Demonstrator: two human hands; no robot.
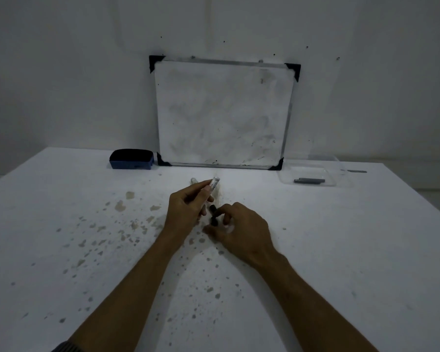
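My left hand grips a white marker whose far end points up and away toward the whiteboard. Just to its right, my right hand has its fingers curled around a small black piece, apparently a marker cap; the fingers hide part of it. A second white marker end lies on the table just beyond my left hand. Both hands hover close together above the middle of the stained white table.
A smudged whiteboard with black corners leans against the wall at the table's back. A blue eraser lies left of it. At the back right, a clear plastic tray holds a dark marker.
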